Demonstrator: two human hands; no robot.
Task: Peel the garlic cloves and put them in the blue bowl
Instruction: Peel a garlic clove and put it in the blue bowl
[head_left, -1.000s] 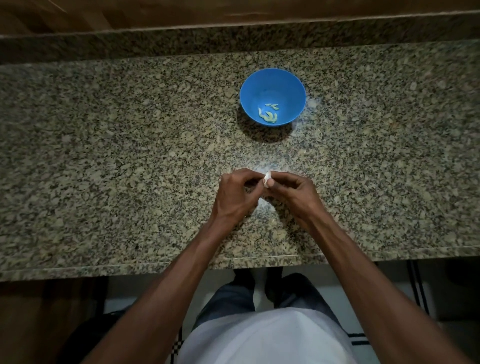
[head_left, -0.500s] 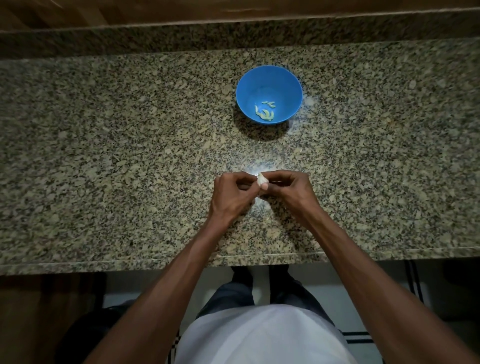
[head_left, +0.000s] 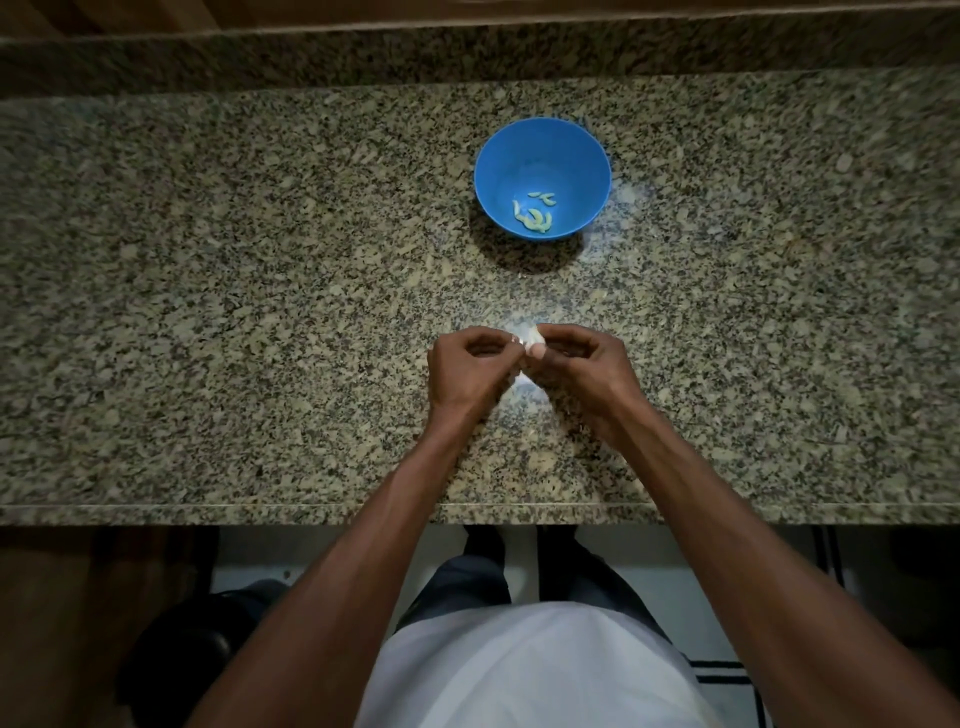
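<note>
Compared with half a second ago, the two hands sit at the same spot on the worktop (head_left: 208, 312), near the middle of its front edge, and the pale garlic clove (head_left: 534, 336) is still pinched between them. It now shows a little more above the fingertips than before. The blue bowl (head_left: 582, 156) has not moved on the worktop; it stands well apart from the hands, toward the back edge and slightly to the right of them.

The left hand (head_left: 467, 371) has its fingers curled, thumb and forefinger closed on the left side of the clove. The right hand (head_left: 582, 364) has its fingers curled too, thumb and forefinger clamped on the right side of the clove. Both hands hover just above the stone, and a bright patch of reflected light lies under them.

Several peeled cloves (head_left: 532, 215), pale green in this light, lie in the bottom of the bowl toward its near side; their exact number is hard to make out. Most of the held clove is hidden by the fingertips, so how much skin remains on it cannot be told. The scene is dim, and the worktop's left and right ends are cut off by the picture's edges. Below the front edge a white shirt (head_left: 530, 670) and dark trousers (head_left: 457, 587) show. No writing or labels can be read anywhere.
</note>
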